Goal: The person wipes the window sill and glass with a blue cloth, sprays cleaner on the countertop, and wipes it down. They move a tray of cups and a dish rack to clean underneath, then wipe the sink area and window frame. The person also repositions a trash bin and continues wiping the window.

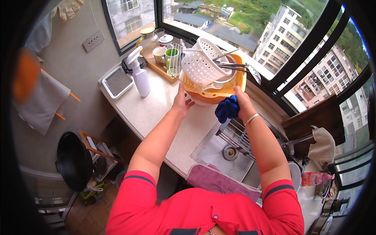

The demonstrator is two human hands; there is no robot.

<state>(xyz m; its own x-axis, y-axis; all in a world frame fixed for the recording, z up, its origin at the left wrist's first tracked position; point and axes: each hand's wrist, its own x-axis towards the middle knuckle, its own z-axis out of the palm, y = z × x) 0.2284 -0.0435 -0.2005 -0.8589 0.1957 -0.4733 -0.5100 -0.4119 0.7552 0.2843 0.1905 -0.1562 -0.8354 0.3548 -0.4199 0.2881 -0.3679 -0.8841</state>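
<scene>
A yellow-orange plastic basket (pixel 241 80) stands on the counter by the window, with a paler basin (pixel 202 101) beneath it. A white perforated plastic basket (pixel 196 67), a wire rack (pixel 175 60) and several metal utensils (pixel 235 67) are piled in it. My left hand (pixel 181 102) grips its near left side, thumb up along the edge and fingers spread below. At the near right rim is my right hand (pixel 243 102), its thumb on the edge. That hand also holds a bunched dark blue cloth (pixel 226 108), which hangs over the counter beside the sink.
A white spray bottle (pixel 140 77) stands left, near a wooden tray (pixel 161 70) with cups and a glass jug. The steel sink (pixel 210 147) holds a metal drying rack (pixel 238 138); a purple towel (pixel 220 183) drapes its front edge. The faucet (pixel 293 144) is at right.
</scene>
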